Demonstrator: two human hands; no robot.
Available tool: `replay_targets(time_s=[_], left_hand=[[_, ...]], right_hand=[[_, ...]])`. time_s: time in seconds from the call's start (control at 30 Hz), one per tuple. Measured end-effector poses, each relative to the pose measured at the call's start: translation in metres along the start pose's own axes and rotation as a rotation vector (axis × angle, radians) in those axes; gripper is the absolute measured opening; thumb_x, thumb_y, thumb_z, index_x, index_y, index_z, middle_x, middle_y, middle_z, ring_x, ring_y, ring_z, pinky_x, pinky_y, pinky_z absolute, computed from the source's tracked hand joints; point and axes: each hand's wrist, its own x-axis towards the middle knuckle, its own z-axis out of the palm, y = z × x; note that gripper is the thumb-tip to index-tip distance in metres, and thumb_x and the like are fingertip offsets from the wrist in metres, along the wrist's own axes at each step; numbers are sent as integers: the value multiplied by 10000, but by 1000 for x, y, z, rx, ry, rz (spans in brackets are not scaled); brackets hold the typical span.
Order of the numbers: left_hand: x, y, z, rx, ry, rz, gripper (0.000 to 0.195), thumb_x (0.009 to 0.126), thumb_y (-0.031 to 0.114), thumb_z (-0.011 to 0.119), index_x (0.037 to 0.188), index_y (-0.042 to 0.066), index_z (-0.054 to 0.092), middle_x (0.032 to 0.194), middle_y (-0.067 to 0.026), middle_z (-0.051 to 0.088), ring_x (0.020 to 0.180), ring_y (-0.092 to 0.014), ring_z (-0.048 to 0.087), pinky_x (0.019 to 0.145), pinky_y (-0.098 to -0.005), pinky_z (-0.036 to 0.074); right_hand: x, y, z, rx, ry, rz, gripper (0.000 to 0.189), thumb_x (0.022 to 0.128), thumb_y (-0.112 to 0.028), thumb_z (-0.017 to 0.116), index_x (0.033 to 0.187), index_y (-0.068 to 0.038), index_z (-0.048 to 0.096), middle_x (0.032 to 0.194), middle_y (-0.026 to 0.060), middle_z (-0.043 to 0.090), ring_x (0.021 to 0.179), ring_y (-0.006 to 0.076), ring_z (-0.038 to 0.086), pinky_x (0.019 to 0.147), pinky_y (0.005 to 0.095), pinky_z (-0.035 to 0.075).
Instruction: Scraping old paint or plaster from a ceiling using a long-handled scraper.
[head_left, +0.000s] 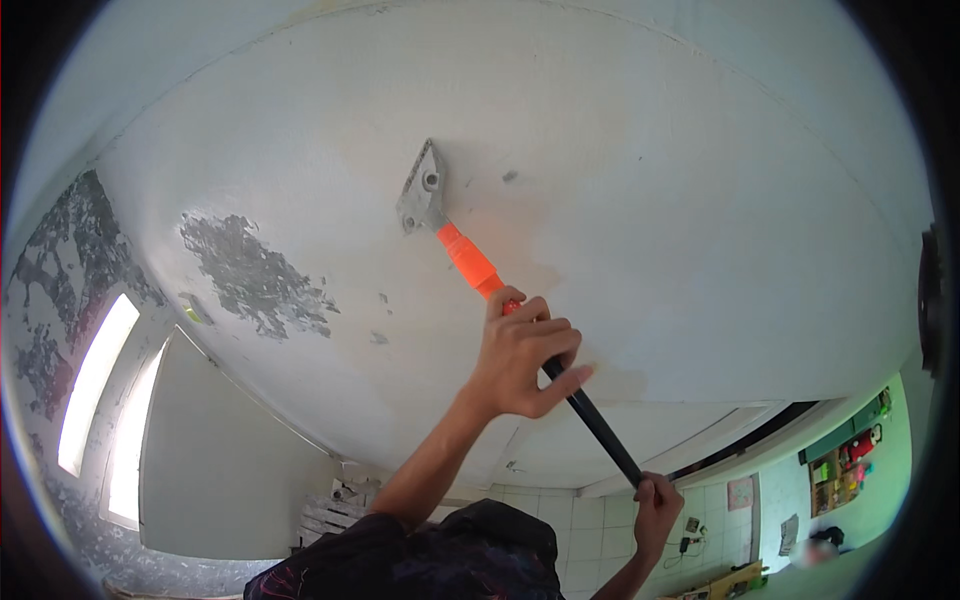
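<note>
My left hand (529, 349) is wrapped around the upper part of a long-handled scraper, where its orange collar (471, 259) meets the black pole (600, 424). Lower down, near the pole's end, my right hand (658, 506) grips it. The grey, dusty scraper head (424, 187) is angled up to the left against a white painted surface (675, 225); whether its blade touches cannot be told. To the left of the head lies a rough grey patch (251, 274) with bare, flaked edges. Small grey marks dot the paint nearby.
Flaking paint surrounds bright narrow window openings (97, 386) at the left, beside a pale panel (232, 457). Below are floor tiles (589, 529) with a cabled device (684, 544). Through an opening at the right, a person (817, 551) appears near a shelf of colourful items (832, 480).
</note>
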Motion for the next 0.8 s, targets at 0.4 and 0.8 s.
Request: replay_targets(time_s=[0.4, 0.8], left_hand=[[-9, -2, 7, -137, 46, 78, 227, 741, 311, 706, 724, 133, 566, 698, 20, 533, 737, -199, 480, 864, -414, 291], [-18, 21, 23, -223, -61, 112, 274, 779, 341, 689, 820, 121, 531, 745, -23, 498, 798, -227, 476, 870, -431, 327]], right_hand=[[1, 9, -25, 55, 72, 27, 212, 868, -150, 677, 924, 52, 705, 605, 22, 575, 584, 70, 494, 531, 230, 364], [-18, 30, -65, 12, 102, 21, 296, 927, -247, 637, 874, 39, 690, 594, -7, 533, 519, 39, 432, 456, 223, 286]])
